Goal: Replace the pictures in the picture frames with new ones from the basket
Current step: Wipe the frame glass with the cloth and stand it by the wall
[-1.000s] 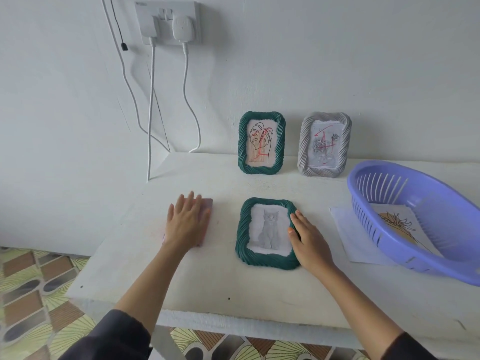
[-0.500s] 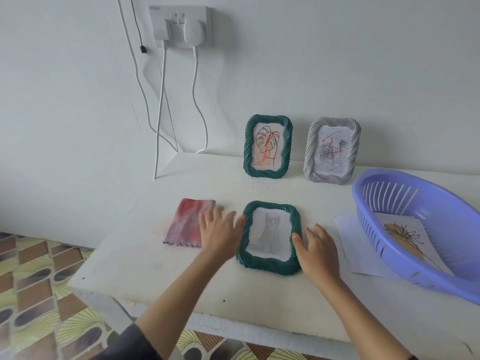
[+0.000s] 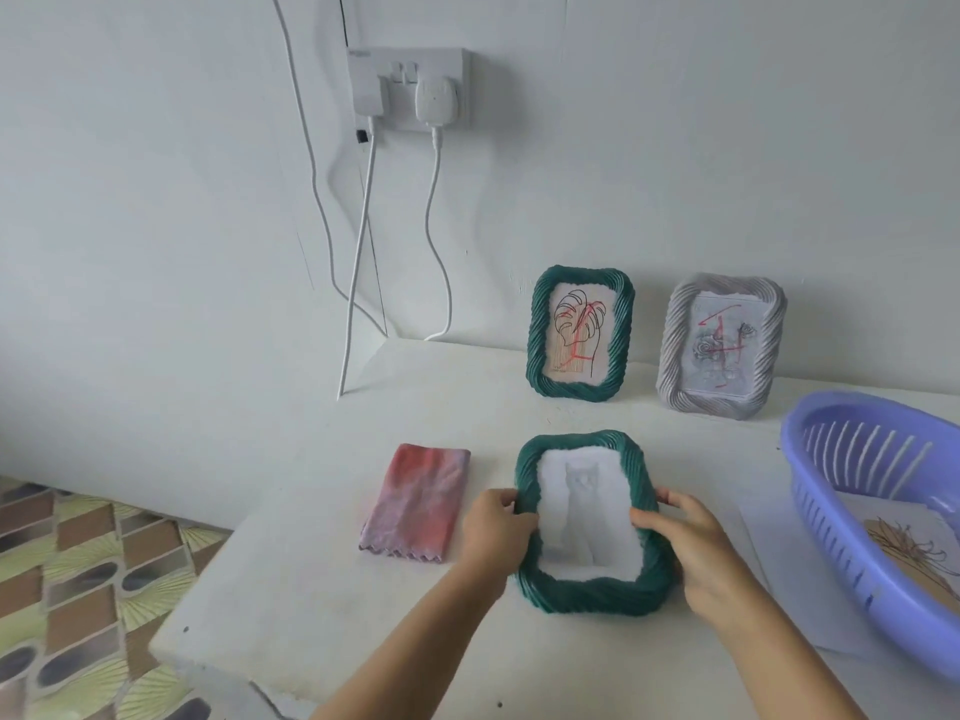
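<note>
Table [image 3: 322,589]: white top set against a white wall; carries all items below.
Basket [image 3: 878,610]: purple, slotted wall, at the table's right edge; holds one line-drawing picture [image 3: 904,553] and sits on a white sheet [image 3: 774,563].
Green frame [image 3: 587,597]: front centre of the table, face up, cat picture [image 3: 582,511] inside; gripped on both long sides. Contact with the table cannot be determined.
Right hand [image 3: 691,543]: thumb on the front of the right border, fingers curled around its outer edge.
Left hand [image 3: 496,527]: thumb on the left border, fingers wrapped around that edge.
Second green frame [image 3: 540,330]: upright against the wall, leaf drawing inside.
Grey frame [image 3: 670,350]: upright just beside it, to the right.
Cloth [image 3: 418,504]: pink, folded, flat, left of the left hand.
</note>
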The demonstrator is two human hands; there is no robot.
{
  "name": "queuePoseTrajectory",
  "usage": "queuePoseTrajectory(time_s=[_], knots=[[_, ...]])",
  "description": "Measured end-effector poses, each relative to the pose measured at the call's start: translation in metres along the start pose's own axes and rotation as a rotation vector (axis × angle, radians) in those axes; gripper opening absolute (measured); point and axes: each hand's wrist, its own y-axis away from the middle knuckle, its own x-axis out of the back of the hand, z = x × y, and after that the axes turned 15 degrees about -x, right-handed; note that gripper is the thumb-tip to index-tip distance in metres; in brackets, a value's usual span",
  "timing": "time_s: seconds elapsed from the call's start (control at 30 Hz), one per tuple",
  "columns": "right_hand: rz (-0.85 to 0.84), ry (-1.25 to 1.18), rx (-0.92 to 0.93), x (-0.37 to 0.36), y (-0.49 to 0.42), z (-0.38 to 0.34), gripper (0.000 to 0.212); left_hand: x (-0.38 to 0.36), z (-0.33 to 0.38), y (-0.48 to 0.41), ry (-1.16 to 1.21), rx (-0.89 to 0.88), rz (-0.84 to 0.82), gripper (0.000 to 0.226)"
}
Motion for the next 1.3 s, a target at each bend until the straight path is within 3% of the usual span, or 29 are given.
queuePoseTrajectory(time_s=[0.23, 0.33, 0.47, 0.8, 1.07, 1.3], knots=[[-0.274, -0.033, 0.149, -0.036, -0.004, -0.058, 0.027, 0.059, 0.04, -0.038, 0.455, -0.139, -0.052, 0.044], [-0.381, 0.067, 0.217, -0.071, -0.023, -0.087, 0.037, 0.091, 0.05, -0.069, 0.446, -0.235, -0.041, 0.048], [-0.429, 0.026, 0.211, -0.128, -0.063, -0.12, 0.045, 0.127, 0.054, -0.12, 0.37, -0.31, -0.005, 0.048], [-0.307, 0.071, 0.202, -0.21, -0.144, -0.154, 0.036, 0.163, 0.034, -0.232, 0.258, -0.32, 0.049, 0.047], [-0.207, 0.116, 0.185, -0.218, -0.185, -0.153, 0.03, 0.155, 0.014, -0.268, 0.268, -0.279, 0.004, 0.048], [-0.222, 0.163, 0.214, -0.216, -0.194, -0.152, 0.027, 0.149, 0.003, -0.272, 0.296, -0.329, 0.033, 0.047]])
